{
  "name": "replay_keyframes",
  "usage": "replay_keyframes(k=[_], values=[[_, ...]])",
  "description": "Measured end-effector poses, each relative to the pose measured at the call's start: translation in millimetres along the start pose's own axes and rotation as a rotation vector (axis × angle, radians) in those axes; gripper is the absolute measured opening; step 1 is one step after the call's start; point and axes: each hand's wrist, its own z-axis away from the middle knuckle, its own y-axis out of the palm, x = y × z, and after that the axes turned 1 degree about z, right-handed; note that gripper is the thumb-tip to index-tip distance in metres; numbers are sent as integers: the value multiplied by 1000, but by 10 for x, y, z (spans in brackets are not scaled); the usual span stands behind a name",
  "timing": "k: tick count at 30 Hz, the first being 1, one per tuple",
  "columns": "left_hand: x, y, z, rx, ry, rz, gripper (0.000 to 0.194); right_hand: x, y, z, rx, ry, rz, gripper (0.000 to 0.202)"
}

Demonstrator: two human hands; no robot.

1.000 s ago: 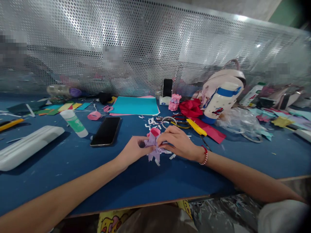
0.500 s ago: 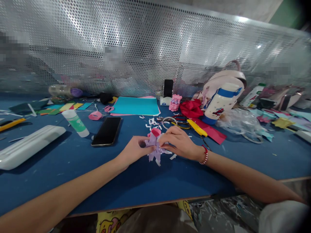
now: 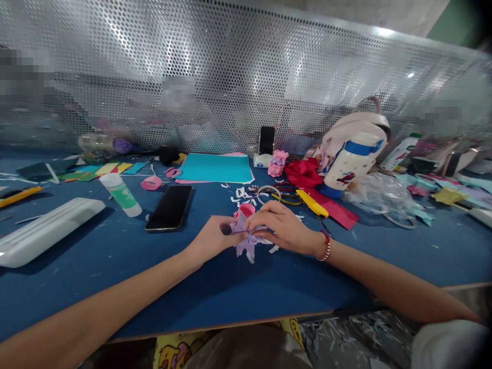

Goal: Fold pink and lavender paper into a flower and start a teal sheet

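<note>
A lilac paper flower (image 3: pixel 245 245) with pointed petals and a curled pink paper piece (image 3: pixel 245 209) at its far side is between my hands, above the blue table. My left hand (image 3: pixel 212 236) grips the flower from the left, thumb pressed on it. From the right, my right hand (image 3: pixel 277 225) pinches at the middle of the flower, its fingers bent over the petals. Whatever small part lies between those fingertips is hidden. White paper scraps (image 3: pixel 240 193) lie just beyond my hands.
A black phone (image 3: pixel 169 207), a glue tube (image 3: pixel 120 195) and a long white case (image 3: pixel 48 231) lie left. Blue paper sheets (image 3: pixel 215 167) are at the back. Right are a yellow cutter (image 3: pixel 312 202), red paper (image 3: pixel 338 209), a bottle (image 3: pixel 349 166) and a backpack (image 3: pixel 355 128).
My right fingertips have shifted slightly left over the middle of the flower. My left hand keeps its hold, and the flower stays almost in place.
</note>
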Motion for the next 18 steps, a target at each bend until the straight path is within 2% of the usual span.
replay_keyframes(k=[3,7,18], values=[[27,-2,-8,4,-10,39,28,13,-17,-2,-45,23,13,20],[46,-2,-19,3,-20,21,32,30,-37,-25,-100,-29,55,23],[14,3,-10,-1,0,11,25,33,-40,-42,-85,-51,75,27]])
